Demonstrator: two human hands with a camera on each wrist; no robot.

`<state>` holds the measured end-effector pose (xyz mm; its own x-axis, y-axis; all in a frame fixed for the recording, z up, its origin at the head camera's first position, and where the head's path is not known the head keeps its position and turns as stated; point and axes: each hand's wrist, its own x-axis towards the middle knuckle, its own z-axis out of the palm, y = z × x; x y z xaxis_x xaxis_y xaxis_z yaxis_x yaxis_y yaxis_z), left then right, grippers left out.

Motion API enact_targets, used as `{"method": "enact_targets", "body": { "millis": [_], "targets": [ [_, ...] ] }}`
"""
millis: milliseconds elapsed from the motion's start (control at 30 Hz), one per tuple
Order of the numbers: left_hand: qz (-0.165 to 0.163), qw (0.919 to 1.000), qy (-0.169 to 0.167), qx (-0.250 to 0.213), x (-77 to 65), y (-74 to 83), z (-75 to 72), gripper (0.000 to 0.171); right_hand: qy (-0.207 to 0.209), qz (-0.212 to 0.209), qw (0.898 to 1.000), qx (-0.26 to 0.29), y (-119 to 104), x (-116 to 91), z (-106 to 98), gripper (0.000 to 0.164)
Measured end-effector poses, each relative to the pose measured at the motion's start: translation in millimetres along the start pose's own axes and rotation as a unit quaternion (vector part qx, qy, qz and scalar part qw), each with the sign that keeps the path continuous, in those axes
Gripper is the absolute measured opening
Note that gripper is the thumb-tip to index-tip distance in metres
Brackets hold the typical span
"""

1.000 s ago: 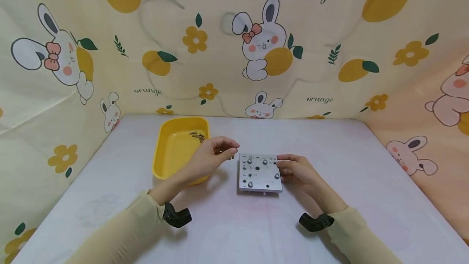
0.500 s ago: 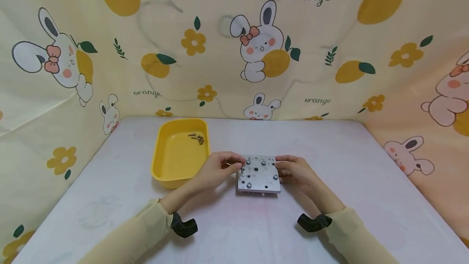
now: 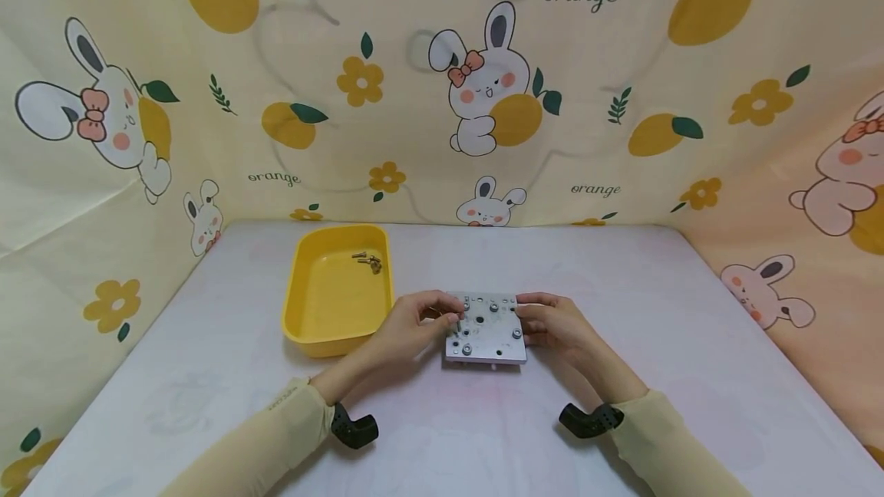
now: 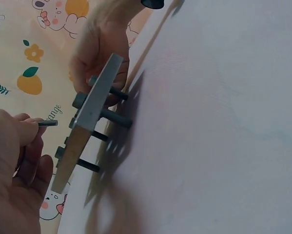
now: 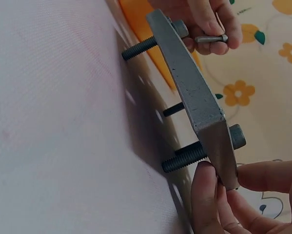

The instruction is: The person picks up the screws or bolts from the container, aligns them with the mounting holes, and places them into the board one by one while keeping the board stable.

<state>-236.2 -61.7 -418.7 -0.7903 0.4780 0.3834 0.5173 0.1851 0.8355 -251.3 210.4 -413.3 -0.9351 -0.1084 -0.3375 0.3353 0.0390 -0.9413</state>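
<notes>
A square metal plate (image 3: 490, 340) with several holes is level and close over the table. Socket-head bolts (image 5: 187, 157) run through it, their threaded shanks sticking out below. My right hand (image 3: 561, 322) grips the plate's right edge, thumb above and fingertips beneath, as the right wrist view shows. Between thumb and fingertips my left hand (image 3: 413, 322) pinches a small screw (image 5: 210, 39) with a rounded head. In the left wrist view that screw (image 4: 48, 123) is above the plate's left part, its tip pointing down toward the upper face.
Left of the plate stands a yellow tray (image 3: 293, 305), with several small screws (image 3: 371, 261) lying at its back right. A white cloth covers the table (image 3: 621, 267). Behind it hangs a printed curtain (image 3: 414, 121) with rabbits and oranges.
My left hand has moved from beside the tray, right and toward me, to over the plate's left side, carrying the screw. The right hand keeps its grip on the plate.
</notes>
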Motion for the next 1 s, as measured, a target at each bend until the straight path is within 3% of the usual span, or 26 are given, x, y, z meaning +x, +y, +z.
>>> {"method": "enact_targets", "body": {
  "millis": [367, 633, 1000],
  "targets": [
    [-0.004, 0.9994, -0.011, 0.033, 2.0, -3.9, 11.5, 0.016, 0.001, -0.001, 1.0, 0.0, 0, -1, 1, 0.043],
    [0.01, 0.9989, -0.003, 0.047, 2.0, -6.9, 10.6, 0.015, -0.002, -0.003, 1.0, 0.002, -2, -1, -1, 0.043],
    [-0.013, 0.9984, -0.039, 0.038, 0.5, -9.3, 9.3, 0.017, -0.002, -0.009, 1.0, 0.018, 2, 1, 1, 0.041]
  ]
}}
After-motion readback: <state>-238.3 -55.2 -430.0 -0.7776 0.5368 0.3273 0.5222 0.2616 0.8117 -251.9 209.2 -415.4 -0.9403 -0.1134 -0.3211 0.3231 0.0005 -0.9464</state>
